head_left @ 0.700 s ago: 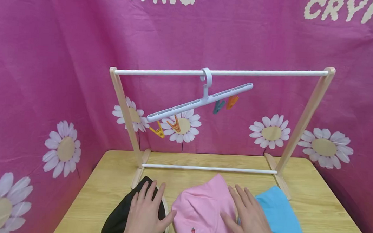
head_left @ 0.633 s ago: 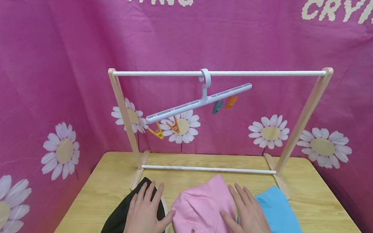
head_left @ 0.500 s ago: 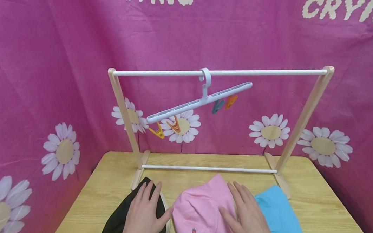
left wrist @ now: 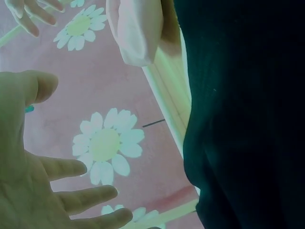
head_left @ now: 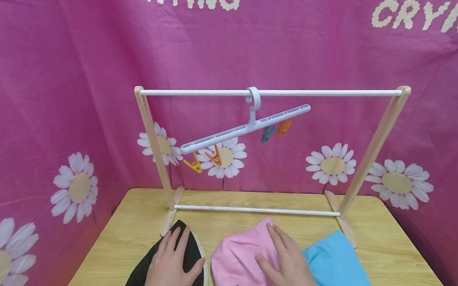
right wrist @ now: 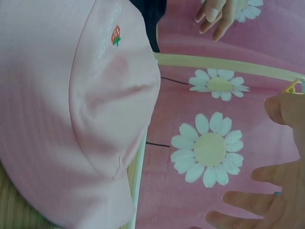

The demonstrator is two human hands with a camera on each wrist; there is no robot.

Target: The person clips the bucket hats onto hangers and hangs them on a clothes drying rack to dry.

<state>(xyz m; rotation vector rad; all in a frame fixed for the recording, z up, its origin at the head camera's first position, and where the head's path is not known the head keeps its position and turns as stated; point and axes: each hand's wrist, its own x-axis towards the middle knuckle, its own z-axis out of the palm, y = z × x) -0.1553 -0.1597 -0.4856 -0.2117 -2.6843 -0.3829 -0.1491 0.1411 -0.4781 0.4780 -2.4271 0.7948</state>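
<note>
My left hand (head_left: 170, 263) is held over the black hat (head_left: 140, 270), fingers spread and thumb out to the side. In the left wrist view a gap shows between this hand (left wrist: 43, 176) and the black cloth (left wrist: 243, 119). Over the right side of the pink bucket hat (head_left: 236, 260), which has a small strawberry on it, is my right hand (head_left: 292, 269). Its fingers are extended and hold nothing; in the right wrist view it stands apart from the pink hat (right wrist: 114, 105). A light blue hat (head_left: 341, 267) lies just right of that hand.
Behind the hats stands a wooden rack with a white top bar (head_left: 325, 93) and a lower bar (head_left: 256, 210). A pale hanger (head_left: 249, 127) hangs tilted from it, bearing yellow (head_left: 194, 163), orange and grey-blue clips (head_left: 268, 134). Pink flowered cloth surrounds the wooden table (head_left: 394, 255).
My right hand has moved left, further over the pink hat, and more of the blue hat shows. The left hand has shifted slightly left and nearer to me. The hats lie as before.
</note>
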